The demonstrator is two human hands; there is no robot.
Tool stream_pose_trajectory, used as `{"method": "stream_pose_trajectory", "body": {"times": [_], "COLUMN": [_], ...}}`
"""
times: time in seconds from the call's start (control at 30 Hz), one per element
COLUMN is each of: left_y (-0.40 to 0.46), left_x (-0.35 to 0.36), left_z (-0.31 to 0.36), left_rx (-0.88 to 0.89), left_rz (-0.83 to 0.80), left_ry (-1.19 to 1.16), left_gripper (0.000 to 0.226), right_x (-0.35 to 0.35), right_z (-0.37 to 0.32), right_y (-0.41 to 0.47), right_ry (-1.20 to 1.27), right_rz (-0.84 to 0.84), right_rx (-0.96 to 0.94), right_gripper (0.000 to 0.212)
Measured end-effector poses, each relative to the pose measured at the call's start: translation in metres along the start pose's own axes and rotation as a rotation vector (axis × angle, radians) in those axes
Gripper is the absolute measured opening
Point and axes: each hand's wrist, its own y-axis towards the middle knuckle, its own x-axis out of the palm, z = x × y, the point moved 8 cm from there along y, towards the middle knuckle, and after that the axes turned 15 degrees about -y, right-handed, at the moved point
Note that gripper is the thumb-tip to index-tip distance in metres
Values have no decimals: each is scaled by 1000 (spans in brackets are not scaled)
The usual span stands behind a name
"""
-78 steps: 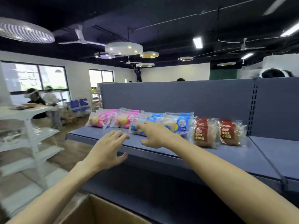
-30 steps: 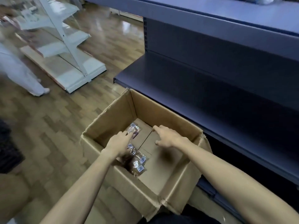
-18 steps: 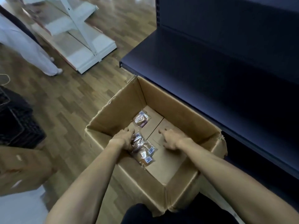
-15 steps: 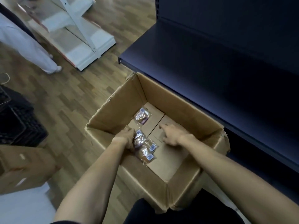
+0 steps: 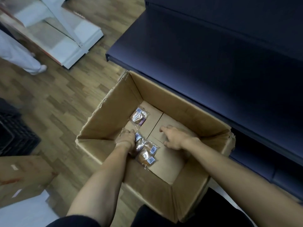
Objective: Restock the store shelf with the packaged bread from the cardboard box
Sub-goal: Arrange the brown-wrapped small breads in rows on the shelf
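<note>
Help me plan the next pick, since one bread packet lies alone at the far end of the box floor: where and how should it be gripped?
Judging by its pose, grip the lone bread packet across its narrow width, coming straight down from above. It lies flat on the floor of the cardboard box, close to the left wall, so a side approach looks cramped. The right hand is nearer and holds nothing.

Both hands now down inside the cardboard box (image 5: 114,110), off the upper shelf. Left hand (image 5: 127,139) grips a bread packet (image 5: 139,142); right hand (image 5: 174,138) rests on box floor.

Brown cardboard box (image 5: 114,112), navy shelf (image 5: 196,63)
</note>
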Motion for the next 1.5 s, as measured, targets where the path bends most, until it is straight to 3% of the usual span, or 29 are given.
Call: {"method": "stream_pose_trajectory", "body": {"times": [0.13, 0.4, 0.87, 1.1, 1.5], "left_y": [5, -3, -35, -37, -40], "left_x": [4, -1, 31, 14, 8], "left_z": [-5, 4, 25, 34, 57], "left_rx": [-53, -37, 36, 59, 185], "left_rz": [-2, -45, -477, -382, -187], "left_ry": [-29, -117, 81, 112, 38], "left_gripper": [63, 57, 60, 19, 45], "right_x": [-2, -3, 15, 18, 22], "right_z": [1, -2, 9, 12, 13], "right_y": [-1, -2, -1, 1, -5], "right_ry": [-26, -46, -64, -82, -100], "right_rz": [0, -11, -118, -154, -187], "right_rx": [-1, -5, 60, 68, 90], "right_gripper": [56, 54, 49, 46, 41]}}
